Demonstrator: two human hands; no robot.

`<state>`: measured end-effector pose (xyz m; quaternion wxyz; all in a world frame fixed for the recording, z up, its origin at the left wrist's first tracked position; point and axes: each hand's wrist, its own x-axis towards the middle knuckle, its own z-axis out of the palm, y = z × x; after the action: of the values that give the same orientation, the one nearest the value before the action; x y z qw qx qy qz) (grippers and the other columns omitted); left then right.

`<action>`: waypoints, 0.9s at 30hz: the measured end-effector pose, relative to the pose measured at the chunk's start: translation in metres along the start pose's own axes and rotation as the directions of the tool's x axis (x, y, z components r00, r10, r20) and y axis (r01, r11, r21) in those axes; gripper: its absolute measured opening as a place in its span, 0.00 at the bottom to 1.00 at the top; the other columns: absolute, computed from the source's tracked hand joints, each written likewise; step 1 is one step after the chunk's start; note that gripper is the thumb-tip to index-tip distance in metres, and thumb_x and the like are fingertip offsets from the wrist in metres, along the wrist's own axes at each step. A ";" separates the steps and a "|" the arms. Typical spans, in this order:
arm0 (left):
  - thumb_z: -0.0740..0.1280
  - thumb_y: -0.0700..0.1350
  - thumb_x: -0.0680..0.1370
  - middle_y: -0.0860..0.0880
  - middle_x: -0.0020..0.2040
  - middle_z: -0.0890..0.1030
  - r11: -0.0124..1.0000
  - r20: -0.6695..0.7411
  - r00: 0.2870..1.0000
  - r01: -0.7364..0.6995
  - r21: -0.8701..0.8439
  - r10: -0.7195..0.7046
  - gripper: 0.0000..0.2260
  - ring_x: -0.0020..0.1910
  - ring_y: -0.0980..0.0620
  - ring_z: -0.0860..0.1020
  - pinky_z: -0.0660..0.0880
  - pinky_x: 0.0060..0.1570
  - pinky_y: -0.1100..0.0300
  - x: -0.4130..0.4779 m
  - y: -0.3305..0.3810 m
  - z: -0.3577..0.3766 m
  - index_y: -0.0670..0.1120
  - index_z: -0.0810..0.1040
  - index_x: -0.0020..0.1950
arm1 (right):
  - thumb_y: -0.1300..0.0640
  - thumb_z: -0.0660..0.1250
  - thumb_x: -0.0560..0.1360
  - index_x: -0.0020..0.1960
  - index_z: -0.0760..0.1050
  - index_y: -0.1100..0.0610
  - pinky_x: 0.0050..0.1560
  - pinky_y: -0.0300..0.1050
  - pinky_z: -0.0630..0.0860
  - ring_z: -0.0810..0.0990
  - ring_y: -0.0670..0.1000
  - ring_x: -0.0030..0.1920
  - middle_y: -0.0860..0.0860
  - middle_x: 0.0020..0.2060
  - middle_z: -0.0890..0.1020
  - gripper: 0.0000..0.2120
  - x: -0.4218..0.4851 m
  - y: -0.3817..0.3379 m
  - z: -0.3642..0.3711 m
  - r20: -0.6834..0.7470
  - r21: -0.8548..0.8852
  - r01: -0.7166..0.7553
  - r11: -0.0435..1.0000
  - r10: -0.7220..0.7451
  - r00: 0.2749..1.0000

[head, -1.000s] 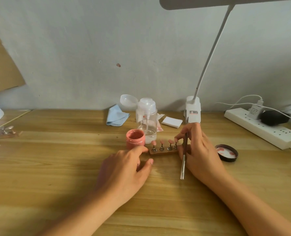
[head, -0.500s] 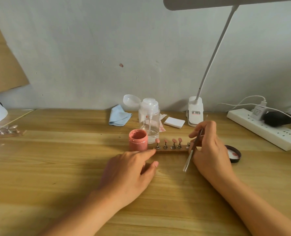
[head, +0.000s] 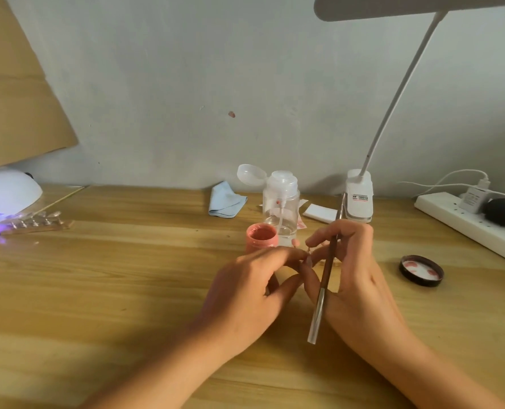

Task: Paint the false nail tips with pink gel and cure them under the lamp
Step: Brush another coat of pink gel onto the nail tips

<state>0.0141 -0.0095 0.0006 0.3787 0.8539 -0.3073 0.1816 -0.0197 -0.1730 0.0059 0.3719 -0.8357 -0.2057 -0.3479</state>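
Observation:
An open jar of pink gel [head: 261, 236] stands mid-table. Just in front of it is the wooden nail tip holder [head: 330, 263], mostly hidden by both hands; one pink tip [head: 295, 241] shows above the fingers. My left hand [head: 245, 290] lies over the holder's left part, index finger on top and thumb below, pinching it. My right hand [head: 360, 276] holds a thin brush [head: 323, 278], silver end toward me, with its fingers at the holder's right part. A curing lamp [head: 7, 191] glows purple at far left.
A second strip of clear tips [head: 35, 223] lies by the curing lamp. The jar's black lid [head: 421, 270] sits to the right. Behind are a pump bottle [head: 280, 202], blue cloth [head: 227, 200], white pads [head: 319, 213], desk lamp base [head: 359, 199] and power strip [head: 466, 224].
Both hands have closed in over the nail tip holder, which now is almost hidden. The brush has swung more upright in my right hand. The view has shifted, showing the glowing curing lamp.

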 end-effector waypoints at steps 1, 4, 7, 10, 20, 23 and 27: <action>0.72 0.48 0.76 0.64 0.51 0.83 1.000 -0.001 1.000 0.014 -0.023 -0.014 0.13 0.36 0.56 0.78 0.76 0.38 0.61 0.001 -0.002 0.000 0.59 0.80 0.58 | 0.68 0.73 0.71 0.57 0.58 0.45 0.47 0.42 0.78 0.80 0.45 0.49 0.43 0.50 0.74 0.30 0.000 -0.001 0.000 -0.004 -0.018 0.007 1.000 -0.007 1.000; 0.71 0.50 0.76 0.64 0.47 0.83 0.990 0.038 0.995 0.098 -0.104 -0.094 0.11 0.31 0.58 0.75 0.73 0.34 0.62 0.003 -0.005 0.000 0.63 0.78 0.55 | 0.65 0.76 0.70 0.56 0.60 0.49 0.48 0.43 0.78 0.80 0.43 0.51 0.44 0.50 0.76 0.28 -0.004 -0.004 -0.002 0.046 -0.026 -0.018 0.999 0.019 0.999; 0.72 0.50 0.75 0.65 0.42 0.82 0.970 0.052 0.978 0.207 -0.128 -0.202 0.07 0.29 0.61 0.73 0.68 0.33 0.64 0.005 -0.016 -0.007 0.63 0.79 0.46 | 0.51 0.71 0.75 0.56 0.65 0.48 0.49 0.47 0.77 0.79 0.46 0.51 0.44 0.48 0.78 0.17 -0.001 -0.014 -0.010 0.106 0.037 -0.109 0.993 0.105 0.989; 0.70 0.51 0.74 0.67 0.41 0.81 0.964 0.065 0.964 0.260 -0.056 -0.256 0.06 0.29 0.62 0.73 0.67 0.32 0.66 0.004 -0.024 -0.015 0.64 0.77 0.43 | 0.36 0.52 0.77 0.54 0.72 0.43 0.46 0.46 0.73 0.78 0.44 0.46 0.42 0.43 0.79 0.16 0.017 -0.023 -0.016 0.102 0.164 -0.283 0.945 0.270 0.958; 0.67 0.60 0.75 0.69 0.39 0.79 0.962 0.086 0.959 0.273 -0.018 -0.270 0.05 0.32 0.65 0.74 0.65 0.32 0.64 0.003 -0.031 -0.013 0.63 0.77 0.50 | 0.53 0.67 0.77 0.45 0.73 0.54 0.44 0.55 0.79 0.82 0.54 0.40 0.50 0.37 0.84 0.05 0.083 -0.010 0.014 0.201 -0.121 -0.412 0.903 0.429 0.881; 0.66 0.62 0.76 0.69 0.37 0.78 0.963 0.102 0.958 0.270 -0.002 -0.268 0.06 0.33 0.65 0.74 0.64 0.32 0.64 0.003 -0.031 -0.012 0.66 0.77 0.52 | 0.50 0.67 0.77 0.44 0.74 0.54 0.45 0.54 0.79 0.81 0.53 0.41 0.47 0.36 0.83 0.08 0.081 -0.003 0.023 0.169 -0.240 -0.357 0.903 0.401 0.901; 0.66 0.61 0.76 0.64 0.41 0.80 0.961 0.100 0.956 0.277 0.001 -0.276 0.08 0.36 0.64 0.75 0.68 0.35 0.63 0.004 -0.033 -0.012 0.63 0.78 0.52 | 0.48 0.68 0.77 0.46 0.74 0.53 0.48 0.53 0.78 0.81 0.52 0.46 0.48 0.40 0.84 0.08 0.079 0.000 0.026 0.172 -0.301 -0.326 0.896 0.387 0.906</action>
<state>0.0375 0.0154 -0.0071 0.3902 0.8940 -0.2045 0.0821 0.0448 -0.1465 0.0514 0.2883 -0.9356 -0.0409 -0.1998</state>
